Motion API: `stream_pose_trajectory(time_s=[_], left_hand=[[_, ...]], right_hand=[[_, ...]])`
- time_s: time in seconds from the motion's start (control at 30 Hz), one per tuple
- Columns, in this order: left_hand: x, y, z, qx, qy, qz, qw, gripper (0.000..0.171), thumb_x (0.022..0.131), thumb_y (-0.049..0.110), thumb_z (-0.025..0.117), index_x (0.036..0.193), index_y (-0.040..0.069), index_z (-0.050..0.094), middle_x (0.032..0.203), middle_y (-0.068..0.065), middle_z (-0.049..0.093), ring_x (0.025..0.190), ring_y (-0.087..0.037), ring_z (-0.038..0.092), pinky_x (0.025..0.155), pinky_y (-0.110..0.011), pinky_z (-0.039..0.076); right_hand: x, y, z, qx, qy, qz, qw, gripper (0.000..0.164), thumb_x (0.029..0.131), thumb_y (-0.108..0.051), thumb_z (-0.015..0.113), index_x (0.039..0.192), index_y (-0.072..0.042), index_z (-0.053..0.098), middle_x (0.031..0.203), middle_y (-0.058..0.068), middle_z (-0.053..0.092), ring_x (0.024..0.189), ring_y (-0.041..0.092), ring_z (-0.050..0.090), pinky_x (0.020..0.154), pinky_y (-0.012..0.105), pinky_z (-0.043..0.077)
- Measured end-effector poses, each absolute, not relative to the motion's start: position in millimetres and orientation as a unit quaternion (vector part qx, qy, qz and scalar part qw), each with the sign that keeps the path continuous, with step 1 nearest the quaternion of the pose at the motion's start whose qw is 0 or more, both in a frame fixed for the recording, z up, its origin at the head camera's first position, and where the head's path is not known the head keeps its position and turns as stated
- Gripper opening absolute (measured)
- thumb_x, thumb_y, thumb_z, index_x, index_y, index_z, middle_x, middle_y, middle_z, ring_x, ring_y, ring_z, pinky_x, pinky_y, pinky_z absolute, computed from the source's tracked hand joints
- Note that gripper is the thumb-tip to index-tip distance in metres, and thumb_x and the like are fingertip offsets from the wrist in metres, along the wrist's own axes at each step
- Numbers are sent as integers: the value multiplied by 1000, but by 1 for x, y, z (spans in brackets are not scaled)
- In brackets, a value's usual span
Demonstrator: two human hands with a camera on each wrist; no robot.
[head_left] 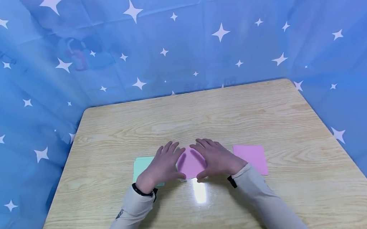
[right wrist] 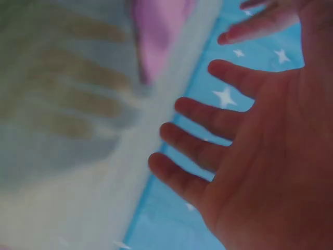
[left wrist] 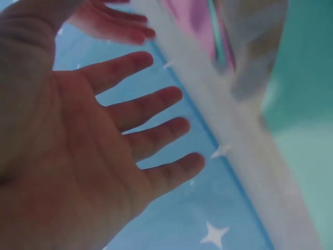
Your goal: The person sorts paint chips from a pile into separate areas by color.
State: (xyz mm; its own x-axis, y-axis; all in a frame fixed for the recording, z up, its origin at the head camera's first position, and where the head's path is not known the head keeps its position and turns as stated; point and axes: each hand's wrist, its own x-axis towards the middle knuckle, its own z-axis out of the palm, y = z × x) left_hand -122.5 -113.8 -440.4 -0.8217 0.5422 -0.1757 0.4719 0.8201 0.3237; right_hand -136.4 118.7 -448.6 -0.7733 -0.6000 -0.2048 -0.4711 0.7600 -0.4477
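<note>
Both hands are held apart over a pink sheet of paper [head_left: 191, 166] in the middle of the table. My left hand [head_left: 164, 165] has its fingers spread and holds nothing; its bare palm shows in the left wrist view. Facing it, my right hand [head_left: 217, 158] is spread the same way, palm bare in the right wrist view. Partly under the left hand lies a stack of mint green sheets [head_left: 141, 165]. Beside the right wrist are pink sheets [head_left: 253, 157]. At the middle sheet's edge, a green strip [left wrist: 216, 34] shows next to the pink in the left wrist view.
The sheets lie on a light wood-grain table [head_left: 184, 121] with rounded far corners. Behind it and at both sides hangs a blue cloth [head_left: 177, 39] with white stars. A bright light reflection falls on the tabletop just in front of the middle sheet.
</note>
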Motion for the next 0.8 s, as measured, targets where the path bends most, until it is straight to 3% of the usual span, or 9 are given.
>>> stream_pose_trajectory(time_s=[0.2,0.47,0.8], left_hand=[[-119,-102,-451,285,938,125,151,102,77,50,87,157,9,38,159,-23,38,150,-42,31,119,-64,27],[-120,-100,-458,303,934,118,151,95,78,42,88,154,10,40,154,-19,43,143,-37,40,114,-57,39],[-120,-103,-460,322,928,118,143,90,81,40,86,154,12,41,152,-13,44,140,-32,43,111,-51,44]], right_hand=[[-139,118,-466,-318,914,-169,188,107,76,-53,84,162,-15,31,169,14,22,156,38,18,123,61,20],[-143,116,-469,-329,916,-170,153,91,76,-47,84,153,-17,45,157,4,44,147,29,36,117,56,34],[-144,112,-471,-356,902,-197,144,91,72,-39,87,150,-15,48,143,5,48,128,24,44,107,41,45]])
